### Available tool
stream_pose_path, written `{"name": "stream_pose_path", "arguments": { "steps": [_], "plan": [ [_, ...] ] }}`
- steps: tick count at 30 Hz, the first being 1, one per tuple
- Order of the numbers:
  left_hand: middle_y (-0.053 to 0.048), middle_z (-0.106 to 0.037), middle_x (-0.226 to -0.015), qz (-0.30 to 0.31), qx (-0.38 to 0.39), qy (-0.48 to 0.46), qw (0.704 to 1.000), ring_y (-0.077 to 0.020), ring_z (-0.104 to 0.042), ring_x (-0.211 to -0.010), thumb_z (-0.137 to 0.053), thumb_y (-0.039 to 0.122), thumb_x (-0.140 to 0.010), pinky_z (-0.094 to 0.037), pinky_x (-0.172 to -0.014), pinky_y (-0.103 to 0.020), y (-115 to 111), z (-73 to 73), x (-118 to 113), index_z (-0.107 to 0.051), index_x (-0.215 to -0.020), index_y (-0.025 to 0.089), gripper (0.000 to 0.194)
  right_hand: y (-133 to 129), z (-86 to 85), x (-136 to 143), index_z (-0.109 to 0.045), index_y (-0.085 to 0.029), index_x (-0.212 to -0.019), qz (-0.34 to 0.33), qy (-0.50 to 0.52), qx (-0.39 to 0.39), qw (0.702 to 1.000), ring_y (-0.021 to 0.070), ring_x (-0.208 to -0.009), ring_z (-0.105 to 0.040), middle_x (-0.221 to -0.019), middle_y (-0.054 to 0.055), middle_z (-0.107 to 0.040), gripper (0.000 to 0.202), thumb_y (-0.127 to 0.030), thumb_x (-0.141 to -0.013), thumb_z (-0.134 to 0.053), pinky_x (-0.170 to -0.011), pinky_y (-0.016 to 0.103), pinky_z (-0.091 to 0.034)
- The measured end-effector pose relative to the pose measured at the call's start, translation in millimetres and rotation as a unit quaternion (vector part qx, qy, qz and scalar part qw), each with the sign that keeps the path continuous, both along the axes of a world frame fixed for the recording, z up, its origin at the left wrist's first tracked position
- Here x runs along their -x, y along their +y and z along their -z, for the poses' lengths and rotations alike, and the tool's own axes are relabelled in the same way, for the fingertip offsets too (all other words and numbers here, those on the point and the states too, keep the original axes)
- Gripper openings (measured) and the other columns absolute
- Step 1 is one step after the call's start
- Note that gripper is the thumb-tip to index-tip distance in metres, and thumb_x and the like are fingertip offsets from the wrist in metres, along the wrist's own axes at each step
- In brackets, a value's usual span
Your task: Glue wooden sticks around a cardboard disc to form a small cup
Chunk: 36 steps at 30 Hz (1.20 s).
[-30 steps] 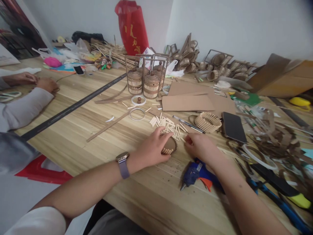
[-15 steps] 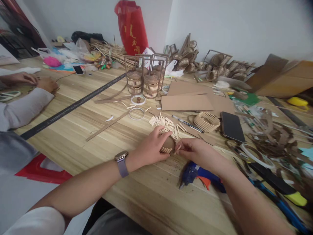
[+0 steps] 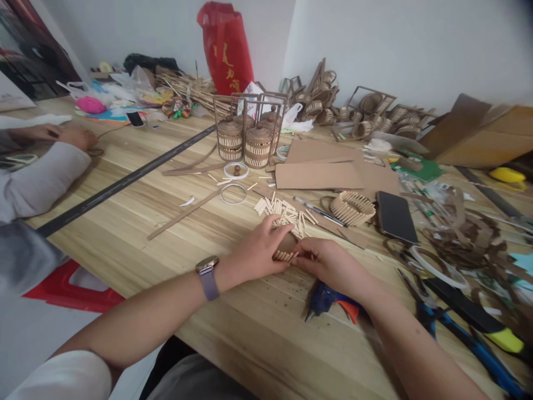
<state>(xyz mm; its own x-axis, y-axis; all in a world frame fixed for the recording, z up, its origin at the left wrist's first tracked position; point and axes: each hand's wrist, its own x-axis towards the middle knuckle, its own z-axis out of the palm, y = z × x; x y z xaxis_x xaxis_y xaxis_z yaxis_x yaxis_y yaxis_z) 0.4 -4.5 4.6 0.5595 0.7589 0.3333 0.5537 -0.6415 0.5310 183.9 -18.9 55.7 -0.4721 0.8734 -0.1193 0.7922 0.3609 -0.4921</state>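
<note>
Resting on a pale wood-grained table (image 3: 233, 333), a small round brown base (image 3: 287, 243) sits between the person's two hands, with short pale wooden sticks (image 3: 283, 256) standing in a row along its near rim. The left hand (image 3: 260, 250) curves around the base's left side, thumb and fingers parted, holding it. The right hand (image 3: 333, 261) has its thumb and fingertips pinched together at the rim's right end, gripping a single pale stick (image 3: 295, 255). Just beyond the base lies a loose pile of matching sticks (image 3: 275, 210); a blue glue gun with an orange trigger (image 3: 322, 300) lies nearer, partly under the right forearm. Farther right are a round basket of slanted pale sticks (image 3: 353, 210) and a dark rectangular phone (image 3: 396, 216). Behind, lidded brown-and-cream round containers (image 3: 257, 147) stand beside brown cardboard sheets (image 3: 318, 175). At far left, a co-worker's hands (image 3: 78, 138) are close together.
</note>
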Motion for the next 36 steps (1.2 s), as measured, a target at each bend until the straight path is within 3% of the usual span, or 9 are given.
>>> {"name": "stream_pose_path", "arguments": {
  "steps": [5, 15, 22, 30, 36],
  "plan": [
    [-0.019, -0.029, -0.138, 0.004, -0.006, 0.005, 1.0, -0.0348, -0.037, -0.13, -0.074, 0.023, -0.071, -0.041, -0.102, -0.048, 0, -0.3, 0, -0.036, -0.132, 0.018, 0.072, -1, 2.9, -1, -0.063, -0.018, -0.075, -0.032, -0.021, -0.031, 0.999, 0.0165, -0.068, -0.057, -0.074, 0.003, -0.063, 0.012, -0.017, -0.084, -0.055, -0.061, 0.025, -0.038],
    [-0.017, -0.03, -0.138, -0.002, -0.002, 0.0, 1.0, -0.0345, -0.041, -0.127, -0.074, 0.024, -0.071, -0.044, -0.099, -0.049, 1, 1.5, 0, -0.034, -0.134, 0.022, 0.075, 2, 6.3, -3, -0.062, -0.018, -0.078, -0.085, -0.048, -0.089, 0.991, 0.017, -0.075, -0.058, -0.079, 0.004, -0.062, 0.013, -0.016, -0.087, -0.053, -0.066, 0.025, -0.04],
    [-0.017, -0.03, -0.139, 0.004, 0.008, 0.007, 1.0, -0.0371, -0.041, -0.126, -0.086, 0.028, -0.059, -0.043, -0.098, -0.054, 0, 0.6, 0, -0.034, -0.134, 0.023, 0.091, 3, 9.3, -5, -0.061, -0.018, -0.075, -0.098, -0.037, -0.114, 0.988, 0.0162, -0.072, -0.057, -0.076, 0.004, -0.062, 0.014, -0.018, -0.088, -0.055, -0.064, 0.024, -0.039],
    [-0.015, -0.031, -0.139, -0.039, 0.013, 0.001, 0.999, -0.0351, -0.045, -0.122, -0.076, 0.025, -0.07, -0.046, -0.094, -0.051, -6, -1.2, -7, -0.031, -0.135, 0.027, 0.079, 5, 10.8, -6, -0.062, -0.018, -0.077, -0.107, -0.019, -0.096, 0.989, 0.0168, -0.073, -0.057, -0.078, 0.004, -0.062, 0.014, -0.018, -0.088, -0.053, -0.065, 0.025, -0.039],
    [-0.017, -0.029, -0.139, -0.061, 0.002, -0.006, 0.998, -0.0349, -0.043, -0.124, -0.072, 0.025, -0.073, -0.045, -0.096, -0.05, -10, 0.6, -9, -0.03, -0.135, 0.023, 0.075, 4, 7.4, -4, -0.061, -0.019, -0.075, -0.098, -0.009, -0.068, 0.993, 0.0167, -0.073, -0.057, -0.078, 0.004, -0.061, 0.015, -0.017, -0.087, -0.051, -0.065, 0.025, -0.04]
  ]
}}
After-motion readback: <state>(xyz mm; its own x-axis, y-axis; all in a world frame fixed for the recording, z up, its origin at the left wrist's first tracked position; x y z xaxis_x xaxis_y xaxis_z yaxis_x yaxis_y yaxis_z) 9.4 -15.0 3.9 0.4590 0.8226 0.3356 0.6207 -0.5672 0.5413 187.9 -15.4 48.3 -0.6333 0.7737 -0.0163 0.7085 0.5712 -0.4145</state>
